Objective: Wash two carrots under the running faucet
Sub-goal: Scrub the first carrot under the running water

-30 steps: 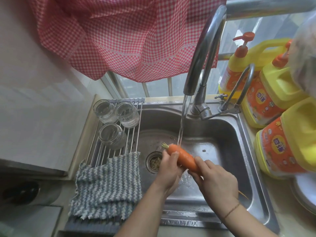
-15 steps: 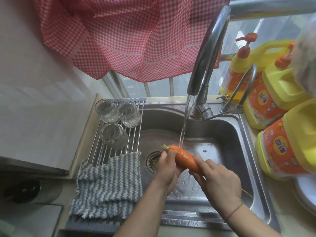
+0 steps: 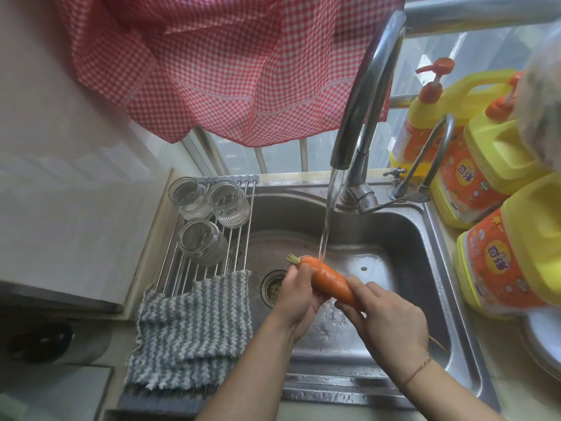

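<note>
Carrot, tapered, glistening, in both hands' grip, under thin stream.

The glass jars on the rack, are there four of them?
No, only three glass jars stand on the wire rack left of the sink, two at the back and one in front.

Both hands, left and right, reach forward with fingers curled, gripping.
</note>
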`<state>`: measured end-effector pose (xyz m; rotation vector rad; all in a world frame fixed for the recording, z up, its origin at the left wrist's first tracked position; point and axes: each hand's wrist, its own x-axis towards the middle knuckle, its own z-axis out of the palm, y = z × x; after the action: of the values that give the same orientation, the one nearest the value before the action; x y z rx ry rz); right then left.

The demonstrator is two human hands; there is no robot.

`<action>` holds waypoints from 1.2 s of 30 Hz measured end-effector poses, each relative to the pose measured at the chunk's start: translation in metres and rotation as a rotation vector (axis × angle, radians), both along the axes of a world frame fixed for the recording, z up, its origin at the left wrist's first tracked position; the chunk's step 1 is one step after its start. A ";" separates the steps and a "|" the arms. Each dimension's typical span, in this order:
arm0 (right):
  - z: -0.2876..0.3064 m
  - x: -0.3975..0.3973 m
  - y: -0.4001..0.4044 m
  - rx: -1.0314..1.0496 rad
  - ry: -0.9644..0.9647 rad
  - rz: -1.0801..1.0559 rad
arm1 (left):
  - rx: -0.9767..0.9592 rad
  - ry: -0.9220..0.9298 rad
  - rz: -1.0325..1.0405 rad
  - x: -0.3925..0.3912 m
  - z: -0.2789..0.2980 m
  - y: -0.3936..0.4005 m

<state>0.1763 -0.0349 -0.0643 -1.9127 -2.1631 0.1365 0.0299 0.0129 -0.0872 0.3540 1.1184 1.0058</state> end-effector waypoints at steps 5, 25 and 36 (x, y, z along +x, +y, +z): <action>0.000 -0.001 -0.001 0.011 0.007 0.004 | -0.036 0.017 0.008 0.000 -0.002 0.003; 0.001 0.000 0.001 -0.040 0.011 -0.010 | -0.009 -0.178 -0.049 -0.007 -0.005 0.001; -0.001 -0.002 -0.001 -0.052 0.009 -0.031 | 0.005 -0.264 -0.008 -0.008 0.000 -0.008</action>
<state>0.1746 -0.0355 -0.0653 -1.9696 -2.1433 0.1970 0.0218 0.0046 -0.0876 0.2211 0.8753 1.0160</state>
